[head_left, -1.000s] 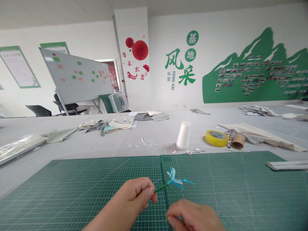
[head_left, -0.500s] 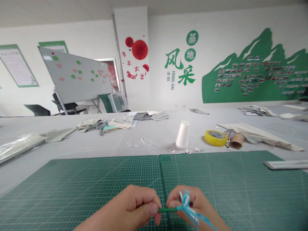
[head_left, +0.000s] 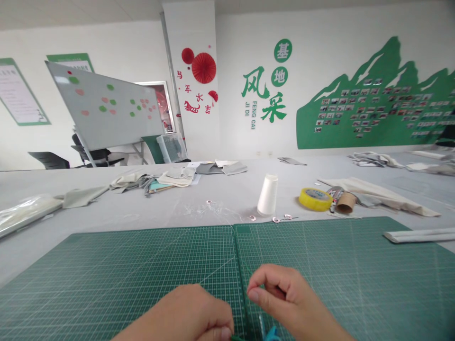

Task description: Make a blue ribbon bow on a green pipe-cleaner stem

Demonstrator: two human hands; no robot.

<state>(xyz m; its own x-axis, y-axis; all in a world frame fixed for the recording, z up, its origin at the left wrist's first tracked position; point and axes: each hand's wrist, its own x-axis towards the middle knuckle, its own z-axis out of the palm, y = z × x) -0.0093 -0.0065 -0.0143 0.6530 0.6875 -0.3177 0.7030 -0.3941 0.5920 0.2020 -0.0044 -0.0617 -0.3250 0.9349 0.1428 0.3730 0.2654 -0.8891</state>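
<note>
Down at the bottom edge, just left of centre, the left hand point(head_left: 199, 315) was curled, thumb pinching a green stem point(head_left: 236, 338) whose tip barely poked out! A touch right of it, cut off by the frame, sat a scrap of blue ribbon point(head_left: 272, 334), right below the right hand point(head_left: 280, 293). And that right hand, lower centre-right, had its thumb and forefinger pressed together at the tips; whether a thread ran between them, I couldn't tell. The hands stood apart, over two green mats, the left mat point(head_left: 106, 265) and the right mat point(head_left: 355, 265), edge to edge. Beyond them, centre-right, rose a white cone of thread point(head_left: 268, 195), then the yellow tape point(head_left: 314, 200), with a cardboard tube point(head_left: 346, 202) near it!
</note>
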